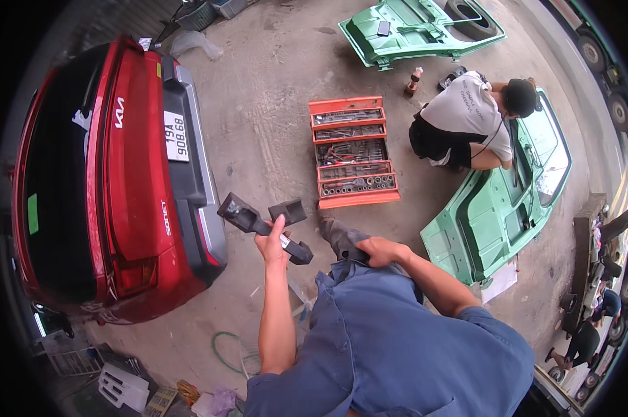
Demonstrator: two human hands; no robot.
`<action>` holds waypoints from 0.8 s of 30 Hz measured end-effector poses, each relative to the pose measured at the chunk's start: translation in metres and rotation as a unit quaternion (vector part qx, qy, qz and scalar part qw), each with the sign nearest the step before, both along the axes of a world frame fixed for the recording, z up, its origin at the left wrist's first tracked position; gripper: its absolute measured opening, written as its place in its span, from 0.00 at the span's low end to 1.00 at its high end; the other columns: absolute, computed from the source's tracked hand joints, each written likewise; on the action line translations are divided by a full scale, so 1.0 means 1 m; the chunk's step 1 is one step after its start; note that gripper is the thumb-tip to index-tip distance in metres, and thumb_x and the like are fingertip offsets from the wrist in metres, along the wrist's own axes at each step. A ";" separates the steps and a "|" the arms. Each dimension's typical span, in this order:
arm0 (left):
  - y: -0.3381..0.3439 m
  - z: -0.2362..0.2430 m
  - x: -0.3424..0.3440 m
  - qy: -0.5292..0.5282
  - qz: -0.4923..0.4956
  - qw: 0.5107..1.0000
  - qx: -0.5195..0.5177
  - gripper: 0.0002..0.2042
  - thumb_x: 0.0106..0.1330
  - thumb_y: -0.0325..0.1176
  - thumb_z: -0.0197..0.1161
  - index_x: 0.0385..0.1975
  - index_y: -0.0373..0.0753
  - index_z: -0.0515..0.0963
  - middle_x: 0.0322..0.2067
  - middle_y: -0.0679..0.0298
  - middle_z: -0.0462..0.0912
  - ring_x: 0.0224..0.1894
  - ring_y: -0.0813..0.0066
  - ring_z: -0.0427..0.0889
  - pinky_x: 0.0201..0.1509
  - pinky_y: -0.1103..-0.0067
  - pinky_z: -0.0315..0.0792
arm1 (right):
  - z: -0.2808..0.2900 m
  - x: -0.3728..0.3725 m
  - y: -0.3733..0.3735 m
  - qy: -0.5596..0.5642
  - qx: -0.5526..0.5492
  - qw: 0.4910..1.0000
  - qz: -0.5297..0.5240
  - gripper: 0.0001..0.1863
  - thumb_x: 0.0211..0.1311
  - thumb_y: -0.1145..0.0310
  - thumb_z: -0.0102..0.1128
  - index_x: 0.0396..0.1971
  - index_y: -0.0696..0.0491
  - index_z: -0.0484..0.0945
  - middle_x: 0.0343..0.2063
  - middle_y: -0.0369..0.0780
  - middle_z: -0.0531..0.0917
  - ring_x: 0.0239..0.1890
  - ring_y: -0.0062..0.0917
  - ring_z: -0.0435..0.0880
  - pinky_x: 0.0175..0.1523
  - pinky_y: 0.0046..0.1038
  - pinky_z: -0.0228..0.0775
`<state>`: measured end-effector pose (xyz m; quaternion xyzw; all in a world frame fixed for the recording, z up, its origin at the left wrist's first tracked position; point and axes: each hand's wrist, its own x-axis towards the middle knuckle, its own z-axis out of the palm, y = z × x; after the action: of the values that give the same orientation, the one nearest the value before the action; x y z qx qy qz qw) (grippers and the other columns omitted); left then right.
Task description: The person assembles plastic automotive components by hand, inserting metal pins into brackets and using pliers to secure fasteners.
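My left hand (274, 243) is closed round the middle of a black moulded part (243, 214). It has a boxy, hollow end pointing up to the left, another blocky end at lower right, and a small white label beside my fingers. Another black angular piece (288, 210) shows just past my fingertips; whether it joins the held part I cannot tell. My right hand (380, 251) lies against my grey trousers (343, 240) at the thigh, its fingertips hidden from view. An open orange toolbox (359, 198) with trays of sockets, wrenches and pliers stands on the floor ahead of me.
On the left stands a red car (137, 153). A co-worker (467, 115) crouches over a green vehicle door (460, 222) at right; another green door (397, 35) lies farther off. A green hose (220, 340) and a white panel (123, 388) are at lower left.
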<state>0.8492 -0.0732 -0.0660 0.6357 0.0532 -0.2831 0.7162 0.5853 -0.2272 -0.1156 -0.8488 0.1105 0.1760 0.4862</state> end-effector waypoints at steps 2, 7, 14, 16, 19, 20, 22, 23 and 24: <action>-0.009 -0.005 0.066 0.053 0.048 0.997 -0.012 0.15 0.57 0.32 0.77 0.30 0.44 0.72 0.29 0.67 0.78 0.26 0.77 0.78 0.27 0.78 0.75 | 0.009 0.072 -0.016 0.036 0.049 0.998 -0.018 0.23 0.42 0.74 0.60 0.44 0.59 0.79 0.39 0.55 0.84 0.48 0.50 0.82 0.52 0.44 0.74; -0.050 -0.005 0.209 0.185 0.086 0.976 -0.071 0.11 0.63 0.39 0.72 0.39 0.44 0.79 0.35 0.68 0.84 0.32 0.75 0.81 0.35 0.76 0.74 | 0.044 0.189 -0.071 0.085 -0.041 0.995 -0.018 0.22 0.43 0.74 0.62 0.45 0.58 0.80 0.38 0.53 0.85 0.46 0.48 0.84 0.51 0.43 0.76; -0.158 -0.071 0.335 0.282 -0.001 0.958 -0.048 0.11 0.66 0.44 0.67 0.38 0.45 0.79 0.33 0.66 0.84 0.31 0.72 0.82 0.32 0.75 0.74 | 0.007 0.285 -0.136 0.107 0.061 0.975 -0.185 0.21 0.45 0.75 0.60 0.45 0.59 0.80 0.42 0.54 0.85 0.50 0.47 0.84 0.53 0.41 0.76; -0.195 -0.108 0.382 0.319 -0.038 0.946 -0.039 0.11 0.67 0.44 0.65 0.39 0.45 0.79 0.32 0.65 0.84 0.30 0.70 0.81 0.30 0.73 0.73 | -0.016 0.322 -0.158 0.118 0.059 0.968 -0.213 0.21 0.46 0.74 0.60 0.45 0.58 0.81 0.42 0.53 0.85 0.50 0.47 0.84 0.54 0.40 0.76; -0.244 -0.143 0.470 0.350 -0.098 0.932 -0.014 0.14 0.67 0.47 0.65 0.40 0.43 0.79 0.31 0.64 0.84 0.29 0.68 0.81 0.30 0.73 0.73 | -0.025 0.398 -0.192 0.146 0.081 0.949 -0.267 0.21 0.46 0.71 0.63 0.45 0.57 0.81 0.41 0.52 0.86 0.50 0.46 0.84 0.54 0.40 0.75; -0.262 -0.155 0.495 0.340 -0.111 0.934 -0.016 0.14 0.67 0.48 0.65 0.40 0.43 0.79 0.31 0.63 0.84 0.29 0.68 0.81 0.30 0.73 0.73 | -0.033 0.419 -0.201 0.144 0.061 0.948 -0.278 0.21 0.46 0.70 0.64 0.44 0.57 0.81 0.40 0.52 0.86 0.50 0.46 0.84 0.53 0.40 0.75; -0.292 -0.170 0.541 0.348 -0.132 0.928 -0.002 0.15 0.68 0.49 0.64 0.41 0.43 0.79 0.31 0.63 0.83 0.28 0.68 0.80 0.31 0.73 0.74 | -0.037 0.462 -0.217 0.145 0.029 0.939 -0.312 0.19 0.46 0.69 0.65 0.42 0.56 0.81 0.39 0.51 0.86 0.48 0.45 0.85 0.52 0.41 0.76; -0.299 -0.178 0.565 0.318 -0.211 0.924 0.011 0.15 0.69 0.49 0.63 0.41 0.42 0.79 0.30 0.63 0.83 0.28 0.68 0.80 0.32 0.73 0.75 | -0.033 0.482 -0.218 0.157 0.026 0.924 -0.348 0.19 0.46 0.69 0.65 0.41 0.56 0.81 0.38 0.52 0.86 0.47 0.45 0.85 0.51 0.41 0.76; -0.305 -0.179 0.570 0.354 -0.210 0.911 0.015 0.16 0.69 0.49 0.62 0.42 0.42 0.79 0.31 0.63 0.83 0.28 0.68 0.80 0.32 0.73 0.75 | -0.027 0.490 -0.217 0.158 -0.003 0.918 -0.364 0.19 0.45 0.68 0.65 0.41 0.56 0.81 0.38 0.52 0.86 0.46 0.45 0.85 0.51 0.41 0.76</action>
<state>1.4188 -0.3786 -0.2445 0.5006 0.1727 -0.6329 0.5649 1.0755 -0.4442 -0.1422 -0.7129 0.4876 0.1181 0.4900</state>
